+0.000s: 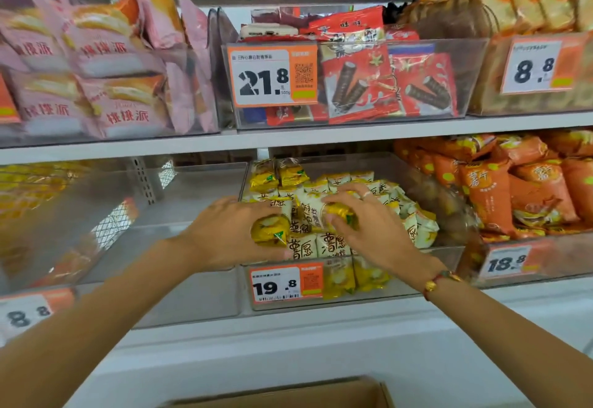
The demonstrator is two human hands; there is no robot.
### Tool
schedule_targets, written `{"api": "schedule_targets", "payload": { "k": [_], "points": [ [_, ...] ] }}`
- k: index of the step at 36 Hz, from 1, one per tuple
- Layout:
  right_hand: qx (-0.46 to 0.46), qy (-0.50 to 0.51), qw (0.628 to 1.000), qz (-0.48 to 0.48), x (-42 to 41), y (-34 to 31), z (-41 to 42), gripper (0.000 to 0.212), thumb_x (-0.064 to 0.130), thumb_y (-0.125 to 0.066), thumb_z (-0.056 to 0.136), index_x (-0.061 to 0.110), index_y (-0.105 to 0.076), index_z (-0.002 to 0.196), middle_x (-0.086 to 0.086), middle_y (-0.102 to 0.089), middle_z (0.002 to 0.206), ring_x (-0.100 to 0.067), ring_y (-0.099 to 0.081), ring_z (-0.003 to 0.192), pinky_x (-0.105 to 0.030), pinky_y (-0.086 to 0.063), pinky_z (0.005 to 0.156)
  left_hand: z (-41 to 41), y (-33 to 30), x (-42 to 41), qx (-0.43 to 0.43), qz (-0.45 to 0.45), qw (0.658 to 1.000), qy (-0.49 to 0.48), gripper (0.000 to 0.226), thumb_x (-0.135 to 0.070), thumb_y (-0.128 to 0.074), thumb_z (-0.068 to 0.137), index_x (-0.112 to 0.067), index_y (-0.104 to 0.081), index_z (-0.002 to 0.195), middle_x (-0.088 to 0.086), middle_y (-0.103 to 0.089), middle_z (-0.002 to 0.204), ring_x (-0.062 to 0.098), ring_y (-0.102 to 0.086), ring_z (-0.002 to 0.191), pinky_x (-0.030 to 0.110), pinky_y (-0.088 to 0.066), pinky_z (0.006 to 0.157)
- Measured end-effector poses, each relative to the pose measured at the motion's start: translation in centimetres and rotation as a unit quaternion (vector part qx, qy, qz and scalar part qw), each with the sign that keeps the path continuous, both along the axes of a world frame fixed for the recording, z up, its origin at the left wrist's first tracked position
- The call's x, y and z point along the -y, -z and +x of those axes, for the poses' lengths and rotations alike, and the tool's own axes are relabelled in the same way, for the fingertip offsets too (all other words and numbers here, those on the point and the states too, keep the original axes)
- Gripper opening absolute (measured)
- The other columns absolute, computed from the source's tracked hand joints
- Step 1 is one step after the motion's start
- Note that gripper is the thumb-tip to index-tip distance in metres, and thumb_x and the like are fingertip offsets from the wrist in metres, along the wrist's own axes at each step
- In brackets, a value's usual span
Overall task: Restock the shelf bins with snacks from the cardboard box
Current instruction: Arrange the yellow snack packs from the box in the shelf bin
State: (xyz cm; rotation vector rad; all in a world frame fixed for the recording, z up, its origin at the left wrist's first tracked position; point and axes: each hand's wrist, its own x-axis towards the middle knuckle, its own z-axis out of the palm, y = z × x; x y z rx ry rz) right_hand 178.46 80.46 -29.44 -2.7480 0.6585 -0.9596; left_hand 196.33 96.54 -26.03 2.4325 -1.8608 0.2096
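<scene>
Mid-frame, the left hand [224, 234] and right hand [362, 224] each gripped a yellow snack packet [268, 231] over the nearly full clear bin [401, 292]; the neighbouring bin [192, 305] sat unfilled.

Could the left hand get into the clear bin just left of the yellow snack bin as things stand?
Probably yes: the left hand is beside that clear bin, whose top is open, though it holds a yellow packet.

top-middle bin tag [272, 75]: 21.8 | yellow-snack bin tag [285, 283]: 19.8

Head-worn view, forward and down, close to shelf bins [321, 303]
</scene>
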Motion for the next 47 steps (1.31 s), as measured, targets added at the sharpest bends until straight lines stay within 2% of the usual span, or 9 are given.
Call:
{"api": "schedule_targets", "payload": {
  "k": [2, 5, 8, 14, 18, 23, 33, 40, 47],
  "points": [
    [-0.004, 0.043, 0.999, -0.018, -0.1, -0.1, -0.1, 0.035, 0.045, -0.049, 0.096, 0.039, -0.054, 0.130, 0.006, -0.040, 0.143, -0.015, -0.062, 0.085, -0.026, -0.043, 0.067, -0.5, -0.3, 0.0, 0.001, 0.024, 1.000, 0.000, 0.099, -0.090, -0.042, 0.061, -0.039, -0.031, 0.146, -0.017, -0.036, 0.150, 0.015, -0.037, 0.135, 0.030, -0.022, 0.110],
    [-0.067, 0.067, 0.993, -0.064, 0.2, -0.4, -0.1, 0.058, 0.049, -0.055, 0.090, 0.028, -0.042, 0.142, -0.001, -0.034, 0.148, -0.022, -0.038, 0.129, -0.035, -0.040, 0.098, -0.7, -0.7, 0.1, 0.006, 0.037, 0.999, 0.013, 0.094, -0.085, -0.049, 0.067, -0.038, -0.030, 0.146, -0.017, -0.034, 0.151, 0.014, -0.037, 0.135, 0.031, -0.023, 0.110],
    [-0.152, 0.043, 0.987, -0.038, 0.8, -1.1, -0.1, 0.081, 0.044, -0.064, 0.083, 0.019, -0.025, 0.150, -0.004, -0.026, 0.150, -0.023, -0.024, 0.135, -0.034, -0.029, 0.108, -0.5, -1.1, 0.2, -0.006, 0.048, 0.998, 0.032, 0.078, -0.075, -0.051, 0.078, -0.036, -0.035, 0.144, -0.015, -0.041, 0.147, 0.013, -0.044, 0.129, 0.030, -0.032, 0.103],
    [-0.123, 0.024, 0.992, 0.014, 2.1, -2.5, -0.1, 0.071, 0.027, -0.070, 0.082, 0.020, -0.040, 0.145, -0.006, -0.050, 0.139, -0.027, -0.052, 0.119, -0.030, -0.041, 0.096, -0.4, -1.5, 0.0, 0.067, 0.043, 0.996, 0.027, 0.064, -0.052, -0.051, 0.091, -0.037, -0.026, 0.148, -0.015, -0.029, 0.154, 0.012, -0.037, 0.134, 0.027, -0.025, 0.106],
    [0.030, 0.046, 0.997, 0.060, 1.8, -2.3, -1.0, 0.055, 0.036, -0.070, 0.083, 0.024, -0.053, 0.135, 0.001, -0.067, 0.113, -0.017, -0.061, 0.101, -0.022, -0.040, 0.075, -1.2, -0.5, -0.2, 0.040, -0.076, 0.996, 0.029, 0.063, -0.051, -0.050, 0.092, -0.036, -0.027, 0.148, -0.012, -0.031, 0.153, 0.015, -0.038, 0.137, 0.033, -0.034, 0.107],
    [0.178, 0.085, 0.965, 0.171, 2.3, -1.3, -1.6, 0.042, 0.043, -0.071, 0.082, 0.031, -0.060, 0.120, 0.010, -0.066, 0.094, -0.012, -0.063, 0.087, -0.028, -0.046, 0.071, -3.2, 1.0, 2.1, 0.028, -0.128, 0.991, 0.028, 0.064, -0.051, -0.045, 0.094, -0.034, -0.021, 0.150, -0.012, -0.026, 0.156, 0.015, -0.030, 0.141, 0.034, -0.028, 0.112],
    [0.170, 0.132, 0.959, 0.182, 7.4, -1.4, 0.4, 0.047, 0.047, -0.067, 0.084, 0.027, -0.059, 0.126, 0.004, -0.066, 0.112, -0.020, -0.060, 0.108, -0.030, -0.043, 0.084, -3.0, 0.9, 11.9, 0.091, -0.155, 0.984, 0.010, 0.060, -0.043, -0.046, 0.098, -0.024, -0.024, 0.150, 0.001, -0.036, 0.152, 0.020, -0.032, 0.139, 0.034, -0.023, 0.113],
    [0.114, 0.158, 0.966, 0.169, 11.3, -1.5, 4.2, 0.053, 0.052, -0.063, 0.086, 0.027, -0.056, 0.132, -0.007, -0.063, 0.125, -0.030, -0.055, 0.119, -0.035, -0.044, 0.095, -0.4, 0.6, 16.5, 0.121, -0.088, 0.986, -0.072, 0.044, -0.047, -0.044, 0.098, -0.024, -0.042, 0.136, 0.009, -0.061, 0.122, 0.032, -0.057, 0.112, 0.036, -0.046, 0.081],
    [0.070, 0.110, 0.959, 0.252, 12.8, -0.3, 7.0, 0.055, 0.051, -0.061, 0.087, 0.014, -0.056, 0.126, -0.009, -0.061, 0.119, -0.029, -0.056, 0.115, -0.035, -0.044, 0.092, 1.9, 1.8, 18.3, 0.088, -0.099, 0.990, -0.053, 0.054, -0.051, -0.049, 0.094, -0.030, -0.038, 0.142, 0.012, -0.049, 0.137, 0.035, -0.049, 0.121, 0.043, -0.044, 0.096]
  ]
}}
